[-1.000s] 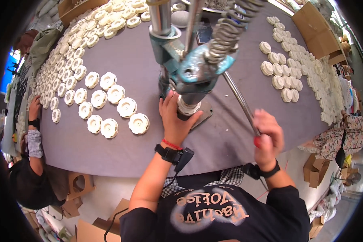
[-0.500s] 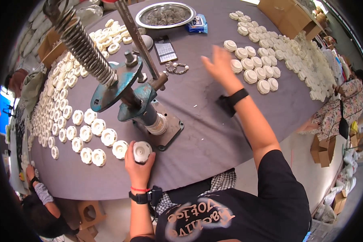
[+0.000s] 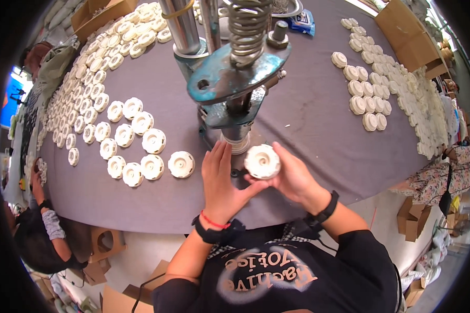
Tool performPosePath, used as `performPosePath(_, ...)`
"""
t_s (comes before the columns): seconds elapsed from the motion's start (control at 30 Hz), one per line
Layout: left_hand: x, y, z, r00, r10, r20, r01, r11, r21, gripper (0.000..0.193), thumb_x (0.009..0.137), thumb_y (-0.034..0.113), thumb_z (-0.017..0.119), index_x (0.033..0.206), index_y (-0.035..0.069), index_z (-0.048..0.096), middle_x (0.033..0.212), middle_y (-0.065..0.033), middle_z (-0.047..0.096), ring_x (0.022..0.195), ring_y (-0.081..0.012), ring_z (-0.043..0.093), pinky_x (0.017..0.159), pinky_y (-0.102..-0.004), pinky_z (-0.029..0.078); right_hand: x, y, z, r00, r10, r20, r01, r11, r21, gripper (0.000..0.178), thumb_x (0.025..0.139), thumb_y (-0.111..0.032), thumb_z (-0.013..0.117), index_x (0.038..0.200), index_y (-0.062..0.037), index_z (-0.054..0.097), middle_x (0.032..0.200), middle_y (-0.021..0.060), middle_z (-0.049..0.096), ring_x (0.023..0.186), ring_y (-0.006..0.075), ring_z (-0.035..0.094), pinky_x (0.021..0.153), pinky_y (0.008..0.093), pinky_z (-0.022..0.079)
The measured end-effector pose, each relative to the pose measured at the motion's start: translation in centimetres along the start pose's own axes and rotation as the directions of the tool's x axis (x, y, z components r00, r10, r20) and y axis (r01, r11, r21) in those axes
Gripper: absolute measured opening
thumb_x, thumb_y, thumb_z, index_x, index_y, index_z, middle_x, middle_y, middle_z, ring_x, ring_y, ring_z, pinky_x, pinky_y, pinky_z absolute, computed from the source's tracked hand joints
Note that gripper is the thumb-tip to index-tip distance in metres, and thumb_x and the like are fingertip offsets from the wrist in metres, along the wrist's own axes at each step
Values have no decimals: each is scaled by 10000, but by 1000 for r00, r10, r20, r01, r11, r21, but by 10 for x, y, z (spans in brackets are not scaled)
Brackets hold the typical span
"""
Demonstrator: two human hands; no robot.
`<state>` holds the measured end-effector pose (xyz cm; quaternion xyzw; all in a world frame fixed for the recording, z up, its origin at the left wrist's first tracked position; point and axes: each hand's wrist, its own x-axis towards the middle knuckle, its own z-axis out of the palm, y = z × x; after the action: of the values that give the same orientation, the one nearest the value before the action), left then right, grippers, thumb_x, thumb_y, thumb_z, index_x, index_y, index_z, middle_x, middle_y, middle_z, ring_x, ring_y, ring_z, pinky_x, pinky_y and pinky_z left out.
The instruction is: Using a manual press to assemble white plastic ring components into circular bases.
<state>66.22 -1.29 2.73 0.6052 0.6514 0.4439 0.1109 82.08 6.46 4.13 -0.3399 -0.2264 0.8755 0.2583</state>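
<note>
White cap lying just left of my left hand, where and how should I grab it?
Probably grip the white cap by opposite edges of its rim, left hand coming from the right: it's round and lies flat, with bare table on that side and the next cap close on its left.

Disc [image 3: 262,161]: smooth plastic, low gloss; plate [image 3: 227,78]: painted metal, worn, glossy; spring [image 3: 249,26]: bare metal, shiny; column [image 3: 179,25]: polished metal; tablecloth [image 3: 318,99]: matt cloth; box [image 3: 407,37]: matt cardboard; packet [image 3: 304,24]: glossy.

Wht cap [image 3: 262,161], blu-grn press [image 3: 219,81]
</note>
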Motion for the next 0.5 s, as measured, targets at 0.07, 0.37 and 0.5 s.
performPosePath(0.07,11,-10,8,1000,-10,1,10,1000,19,828,657,469,817,1280,4,530,1294,-198,533,1273,-367,432,1057,-493,308,24,12,16,995,-70,-70,70,998,-9,448,1037,-390,353,1214,-10,511,1117,144,622,952,245,656,799,404,579)
performPosePath(0.37,38,-60,18,996,50,-71,-37,983,180,750,559,454,867,1099,31,562,1218,-159,576,1256,-380,471,1009,-572,339,54,-37,19,996,-13,-93,-71,545,-835,516,1022,-451,352,1181,5,532,655,80,617,473,130,586,431,262,483)
performPosePath(0.5,37,-57,29,989,-20,-145,25,999,33,747,559,448,877,1090,55,530,1193,-134,581,1265,-380,474,1017,-603,317,48,-131,35,366,-878,308,390,-156,-908,277,1000,-265,502,955,-10,601,729,72,657,567,114,573,529,256,451)
